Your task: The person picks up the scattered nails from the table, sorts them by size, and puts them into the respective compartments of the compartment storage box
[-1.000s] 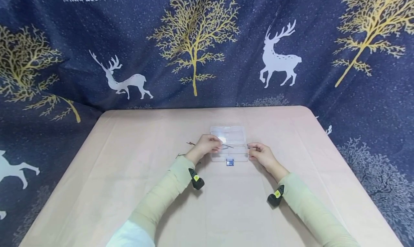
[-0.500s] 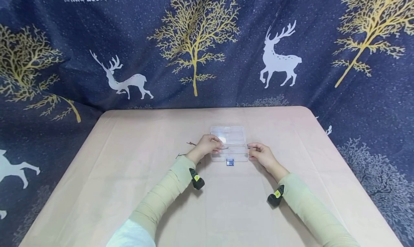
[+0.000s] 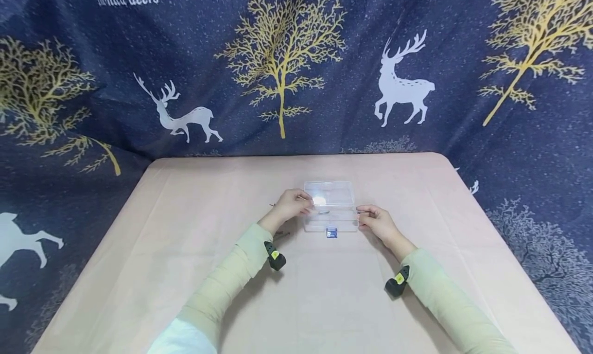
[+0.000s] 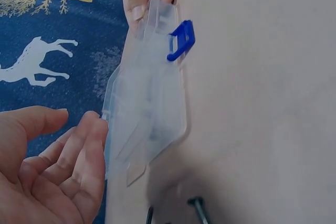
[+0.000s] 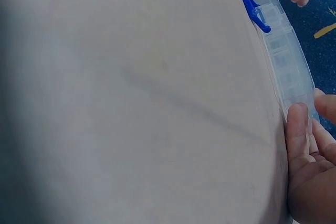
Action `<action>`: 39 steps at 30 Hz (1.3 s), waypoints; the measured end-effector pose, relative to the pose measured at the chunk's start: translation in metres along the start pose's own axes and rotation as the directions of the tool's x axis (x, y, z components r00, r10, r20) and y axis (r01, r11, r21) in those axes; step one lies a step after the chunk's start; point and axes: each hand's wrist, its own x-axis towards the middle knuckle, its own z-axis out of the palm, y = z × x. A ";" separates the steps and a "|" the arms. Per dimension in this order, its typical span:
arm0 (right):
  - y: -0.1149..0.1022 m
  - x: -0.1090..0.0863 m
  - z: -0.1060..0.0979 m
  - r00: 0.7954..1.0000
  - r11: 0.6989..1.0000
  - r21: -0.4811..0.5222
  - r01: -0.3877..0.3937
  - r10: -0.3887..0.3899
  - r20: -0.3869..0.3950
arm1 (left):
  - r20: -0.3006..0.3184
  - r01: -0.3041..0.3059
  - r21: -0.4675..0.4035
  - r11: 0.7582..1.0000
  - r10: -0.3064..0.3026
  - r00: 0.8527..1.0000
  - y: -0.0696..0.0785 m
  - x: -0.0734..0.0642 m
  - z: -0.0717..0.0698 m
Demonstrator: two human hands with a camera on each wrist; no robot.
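Dark blue cloth (image 3: 354, 94) printed with golden trees and pale deer hangs behind the tabletop (image 3: 324, 297), whose pale pink cover shows faint creases and soft arm shadows. Near its far side sits a clear plastic box (image 3: 319, 227), its lid (image 3: 340, 190) open at the back and its blue latch (image 3: 331, 233) at the front. One thin dark nail (image 3: 324, 212), perhaps a screw, lies inside toward the back; which compartment it is in I cannot tell. At the box's right end, the fingers of the right hand (image 3: 377, 224) are clamped on the wall. The left hand (image 3: 291, 204) is by the left end, thumb and fingers apart with nothing between them; whether a fingertip brushes the plastic is unclear. Several loose nails (image 4: 200, 212) lie on the cover under and beside the left wrist. Those look easiest to upset: a low sweep of the wrist could catch one and roll it away, out of the wearer's sight beneath the sleeve (image 3: 217, 297). Knocking the raised lid might tip or swing the box, since only one end is held, and a hard tug from the right could skid it across the cloth and jolt the nail inside. Clear walls over pale fabric also make the rim easy to misjudge.
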 end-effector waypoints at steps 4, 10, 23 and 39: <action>0.000 0.000 0.000 1.000 1.000 -0.013 0.005 -0.005 -0.002 | -0.006 -0.033 0.018 0.999 0.033 0.999 0.002 -0.005 -0.008; 0.001 0.000 -0.001 1.000 1.000 -0.008 -0.005 0.005 0.002 | -0.014 -0.063 0.093 0.994 0.065 0.998 -0.002 -0.013 -0.018; 0.001 0.000 0.000 1.000 1.000 0.017 0.006 -0.006 0.013 | 0.068 -0.174 0.326 0.929 0.161 0.985 -0.018 -0.035 -0.036; 0.002 0.001 -0.002 1.000 1.000 0.011 0.001 -0.001 0.008 | 0.160 -0.211 0.456 0.865 0.154 0.975 -0.038 -0.058 -0.055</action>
